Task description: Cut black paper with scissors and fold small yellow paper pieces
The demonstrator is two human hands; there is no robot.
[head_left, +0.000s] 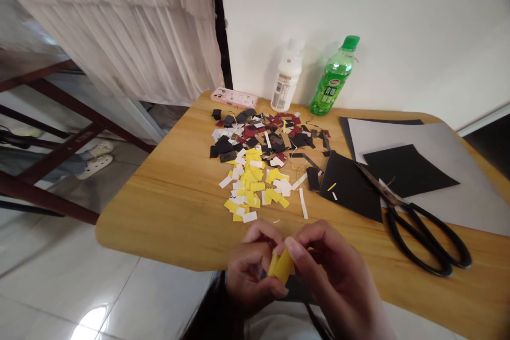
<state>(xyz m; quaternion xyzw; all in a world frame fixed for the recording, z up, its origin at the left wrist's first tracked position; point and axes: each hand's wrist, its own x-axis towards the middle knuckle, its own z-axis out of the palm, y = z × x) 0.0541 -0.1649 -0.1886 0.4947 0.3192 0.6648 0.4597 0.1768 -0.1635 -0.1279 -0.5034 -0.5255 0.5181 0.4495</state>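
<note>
Item: one curled strip of yellow paper point(282, 266), lower centre of the frame, pinched between the fingertips of the left hand point(253, 271) and right hand point(334, 281). Nearby: a scattered heap of cut yellow, white, black and red paper scraps point(255, 170), upper centre, on a wooden table point(159, 212); black-handled steel scissors point(414, 212) lay at right.

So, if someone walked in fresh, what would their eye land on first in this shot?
The heap of cut paper scraps in yellow, white, black and red stands out first, in the middle of the wooden table. Below it, past the table's near edge, the left hand and right hand pinch a curled yellow paper piece. To the right, black-handled scissors lie with their blades on the black paper sheets.
</note>
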